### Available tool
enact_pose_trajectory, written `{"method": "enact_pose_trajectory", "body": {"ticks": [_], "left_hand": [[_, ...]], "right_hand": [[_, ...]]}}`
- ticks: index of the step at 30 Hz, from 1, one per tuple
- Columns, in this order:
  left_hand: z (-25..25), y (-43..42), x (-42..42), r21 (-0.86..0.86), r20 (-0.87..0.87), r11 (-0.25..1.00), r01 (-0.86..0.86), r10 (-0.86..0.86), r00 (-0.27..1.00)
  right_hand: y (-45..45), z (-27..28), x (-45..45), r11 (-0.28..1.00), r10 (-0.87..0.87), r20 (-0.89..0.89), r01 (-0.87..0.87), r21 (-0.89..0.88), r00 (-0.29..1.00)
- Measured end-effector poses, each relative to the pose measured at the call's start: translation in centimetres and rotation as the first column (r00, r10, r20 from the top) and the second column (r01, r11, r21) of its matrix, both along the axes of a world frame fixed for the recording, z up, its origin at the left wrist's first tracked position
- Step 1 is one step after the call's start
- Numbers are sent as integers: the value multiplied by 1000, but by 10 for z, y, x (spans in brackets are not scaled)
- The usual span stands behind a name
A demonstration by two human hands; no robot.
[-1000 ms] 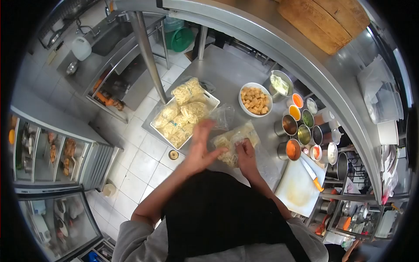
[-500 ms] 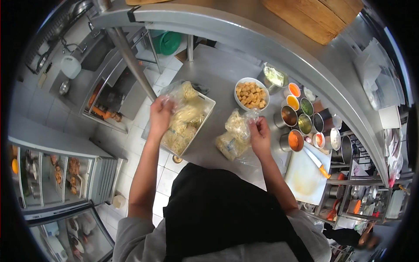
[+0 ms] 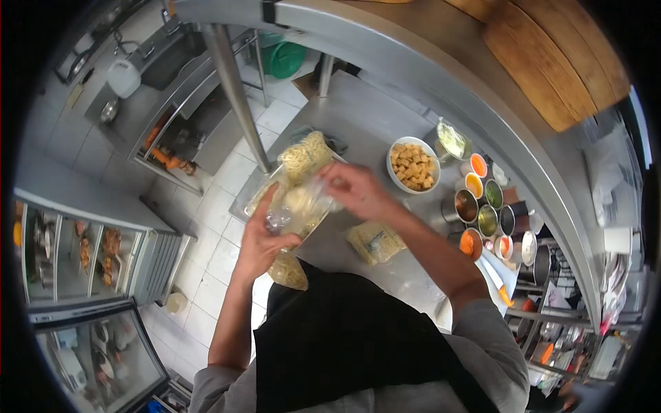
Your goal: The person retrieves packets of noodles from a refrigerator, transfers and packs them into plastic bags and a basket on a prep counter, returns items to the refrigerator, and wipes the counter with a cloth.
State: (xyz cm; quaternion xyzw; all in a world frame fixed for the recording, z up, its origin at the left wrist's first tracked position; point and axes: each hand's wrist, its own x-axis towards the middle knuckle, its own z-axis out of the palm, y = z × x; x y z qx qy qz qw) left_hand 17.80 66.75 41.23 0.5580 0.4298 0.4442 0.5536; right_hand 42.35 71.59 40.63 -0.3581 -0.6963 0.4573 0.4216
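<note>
left hand (image 3: 261, 242) grasps noodle bag (image 3: 288, 272); right hand (image 3: 359, 193) (forearm (image 3: 428, 242) slanted inward) — pinching clear plastic (image 3: 319, 200)

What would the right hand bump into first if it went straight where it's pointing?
Probably the clear plastic bag, which the right hand seems to be touching; depth is hard to judge.

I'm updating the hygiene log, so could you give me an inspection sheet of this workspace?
Surface: metal counter, partly covered.
Job's things: noodle bags grouped near the hands; a separate bag lies on the counter.
Clutter: bowl of brown cubes, sauce containers, orange-handled knife.
Hands: right hand pinches clear plastic; left hand is at the same plastic, grip unclear.
Cables: nothing seen.
Surroundings: tiled floor to the left; wooden boards on the overhead shelf.
</note>
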Motion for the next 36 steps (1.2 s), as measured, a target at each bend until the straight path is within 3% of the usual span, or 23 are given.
{"method": "enact_pose_trajectory", "body": {"ticks": [2, 4, 5, 6, 8, 11, 14, 17, 20, 23, 26, 29, 32, 35, 36], "left_hand": [[-14, -3, -12, -140, -73, 975, 174, -185, 980], [-29, -8, -30, -246, -160, 921, 302, -346, 924], [-37, -15, -35, -241, -126, 939, 246, -282, 951], [-45, -23, -40, -241, -91, 951, 192, -219, 971], [-53, -36, -50, -271, -48, 959, 77, -93, 994], [-57, -45, -60, -319, -57, 946, -48, 31, 998], [-61, -44, -61, -287, -90, 955, -76, 52, 995], [-78, -40, -57, -267, -75, 962, -59, 40, 996], [-98, -34, -51, -207, -74, 978, -6, -10, 997], [-95, -36, -49, -267, -121, 964, -17, -16, 993], [-90, -38, -50, -326, -98, 944, -52, 21, 995], [-82, -38, -47, -338, -99, 939, -65, 33, 994], [-84, -39, -49, -289, -128, 954, -77, 41, 991], [-76, -40, -44, -304, -68, 946, -113, 97, 993], [-71, -40, -42, -296, -72, 949, -109, 91, 993]], "right_hand": [[-17, 10, -30, 979, 181, 85, -188, 79, 980], [-12, 8, -33, 924, 373, 23, -370, -94, 927], [-9, 6, -34, 876, 453, -24, -450, -175, 891], [0, -18, -24, 783, 383, -199, -431, -448, 902], [34, -54, -1, 924, 211, 208, -126, -360, 955], [57, -101, 16, 983, 35, 757, -160, 93, 652], [66, -88, -3, 983, 134, 781, -179, -29, 610], [78, -102, -17, 970, 201, 868, -218, -110, 454], [80, -81, -19, 957, 199, 925, -269, -112, 324], [81, -88, 3, 897, -143, 911, -338, 284, 386], [82, -97, 21, 830, -283, 872, -353, 432, 400], [80, -92, 20, 882, -193, 930, -360, 305, 314], [85, -81, 14, 952, 59, 972, -305, 13, 227], [84, -115, 12, 965, -142, 924, -159, 209, 355], [84, -119, 13, 964, -156, 928, -151, 217, 339]]}}
